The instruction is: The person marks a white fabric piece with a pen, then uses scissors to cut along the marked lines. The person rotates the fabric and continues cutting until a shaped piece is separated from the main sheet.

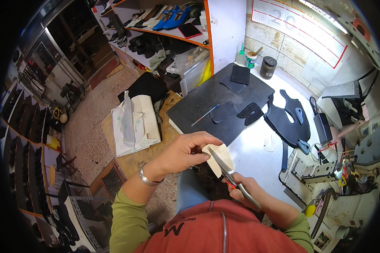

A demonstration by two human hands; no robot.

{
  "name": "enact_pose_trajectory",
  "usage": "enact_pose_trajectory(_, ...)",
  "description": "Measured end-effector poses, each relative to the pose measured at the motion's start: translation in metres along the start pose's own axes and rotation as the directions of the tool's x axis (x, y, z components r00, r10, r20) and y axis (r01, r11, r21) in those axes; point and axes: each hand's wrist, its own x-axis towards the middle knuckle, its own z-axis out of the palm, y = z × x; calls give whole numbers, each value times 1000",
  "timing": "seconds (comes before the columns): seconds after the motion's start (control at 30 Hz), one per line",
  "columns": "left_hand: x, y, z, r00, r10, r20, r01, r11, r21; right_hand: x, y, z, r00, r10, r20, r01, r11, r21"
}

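Observation:
My left hand (188,151) pinches a small cream-coloured piece of sheet material (226,157) by its upper left edge, thumb in front and fingers behind. In my right hand (243,189) is a pair of metal scissors (235,182), gripped by the handles. The scissor blades lie across the cream piece, pointing up and left toward my left fingers. Whether the blades are parted cannot be made out. A bit of red shows beside my right fingers. Both hands are held above my lap, in front of the table edge.
Black cut pieces (288,116), a pen (204,116) and a dark mat (190,105) are on the white table (249,147). Folded cream sheeting (137,126) lies on a wooden board at left. Jars (268,67) stand at the back; a sewing machine (312,164) is at right.

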Motion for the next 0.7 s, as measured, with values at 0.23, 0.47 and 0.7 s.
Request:
enact_pose_trajectory(0.23,4,-8,4,1000,-6,-25,4,998,-65,3,9,4,999,44,22,-47,985,163)
enact_pose_trajectory(0.47,3,-10,7,998,43,-37,-45,997,-66,3,13,5,999,41,9,-42,977,207)
enact_pose_trajectory(0.7,2,-15,11,998,66,-24,-68,992,-107,1,16,1,997,72,27,-76,982,171)
